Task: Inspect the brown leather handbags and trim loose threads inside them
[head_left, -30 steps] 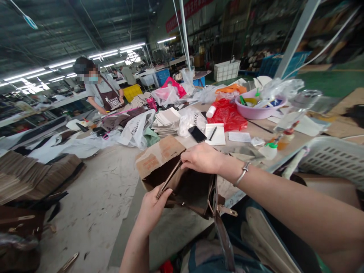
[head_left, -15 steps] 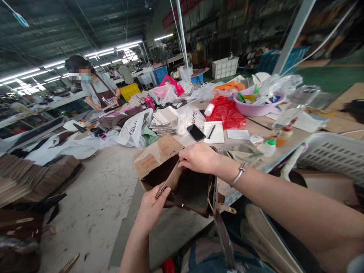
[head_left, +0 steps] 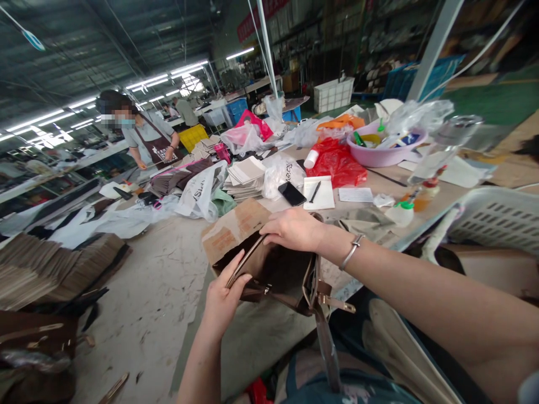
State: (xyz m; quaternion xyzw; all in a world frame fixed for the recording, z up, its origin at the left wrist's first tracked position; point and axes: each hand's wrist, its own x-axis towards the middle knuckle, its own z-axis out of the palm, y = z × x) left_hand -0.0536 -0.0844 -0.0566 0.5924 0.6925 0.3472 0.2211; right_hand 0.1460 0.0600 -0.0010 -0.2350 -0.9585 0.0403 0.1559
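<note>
A brown handbag (head_left: 290, 278) lies with its mouth open at the table's near edge, its dark inside showing. My left hand (head_left: 223, 297) pinches the lower end of a thin brown panel edge (head_left: 248, 259) at the opening. At that edge's upper end, my right hand (head_left: 292, 229) is closed with its fingertips on it. Creased brown paper (head_left: 236, 224) sticks out along the bag's far side. A strap (head_left: 326, 342) hangs down toward my lap, and a tab with metal hardware (head_left: 339, 304) juts out at the right. My right fingers partly cover the panel.
Stacked brown pieces (head_left: 54, 264) and another brown bag (head_left: 37, 342) sit at left. Beyond the bag are a phone (head_left: 292, 194), a notepad (head_left: 327, 197), a red plastic bag (head_left: 337, 163) and a purple basin (head_left: 374, 157). A white basket (head_left: 501, 219) stands at right; a co-worker (head_left: 147, 137) stands far left.
The panel edge has turned slightly, showing its brown rim. My left fingers have stretched further along it. Both hands keep nearly the same places, and the view has shifted a little.
</note>
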